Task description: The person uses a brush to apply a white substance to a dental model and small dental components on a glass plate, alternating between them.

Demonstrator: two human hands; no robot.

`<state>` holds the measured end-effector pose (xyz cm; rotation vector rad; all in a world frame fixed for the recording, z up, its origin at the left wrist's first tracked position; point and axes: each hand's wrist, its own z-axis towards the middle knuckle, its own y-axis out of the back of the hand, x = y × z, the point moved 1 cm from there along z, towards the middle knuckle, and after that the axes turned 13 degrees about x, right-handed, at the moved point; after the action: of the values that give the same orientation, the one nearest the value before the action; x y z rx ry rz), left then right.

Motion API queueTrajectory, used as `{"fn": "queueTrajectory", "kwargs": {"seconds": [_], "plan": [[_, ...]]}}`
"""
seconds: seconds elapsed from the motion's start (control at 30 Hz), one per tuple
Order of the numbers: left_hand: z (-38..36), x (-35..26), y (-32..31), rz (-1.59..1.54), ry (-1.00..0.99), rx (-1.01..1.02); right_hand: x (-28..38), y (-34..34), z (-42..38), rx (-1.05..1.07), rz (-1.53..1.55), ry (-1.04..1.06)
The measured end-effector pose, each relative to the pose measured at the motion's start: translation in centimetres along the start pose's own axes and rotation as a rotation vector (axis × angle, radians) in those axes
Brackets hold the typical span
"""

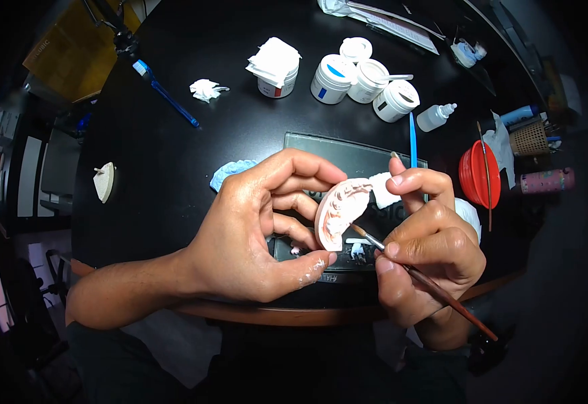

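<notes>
My left hand [260, 222] is closed around a pinkish dental cast [329, 209], its teeth turned to the right. The thumb, dusted with white, presses the cast's lower end and the fingers curve along its back. In my right hand [428, 249] is a thin paintbrush [435, 286] with a dark red handle, gripped near its metal collar. The brush tip is right at the inner side of the cast. A folded white tissue [386, 190] shows by my raised right fingers. Under the hands lies a glass slab [307, 143] bearing dabs of white paste [357, 250].
White jars [332, 81] stand at the back, one jar [277, 84] topped with tissues. A dropper bottle [435, 118], blue stick [413, 141] and red rubber bowl [474, 176] are to the right. Leftward lie a blue cast [230, 174], toothbrush [166, 94] and beige piece [104, 182].
</notes>
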<state>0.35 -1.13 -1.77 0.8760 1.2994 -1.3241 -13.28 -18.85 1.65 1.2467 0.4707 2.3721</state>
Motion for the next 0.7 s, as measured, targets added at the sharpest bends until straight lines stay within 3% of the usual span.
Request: {"fn": "queueTrajectory", "kwargs": {"seconds": [0.27, 0.7], "plan": [[0.01, 0.18, 0.18, -0.199, 0.025, 0.086, -0.28, 0.15, -0.19, 0.005, 0.077, 0.027], [-0.02, 0.43, 0.61, -0.164, -0.034, 0.119, 0.46, -0.36, -0.43, 0.046, -0.001, -0.026]]}}
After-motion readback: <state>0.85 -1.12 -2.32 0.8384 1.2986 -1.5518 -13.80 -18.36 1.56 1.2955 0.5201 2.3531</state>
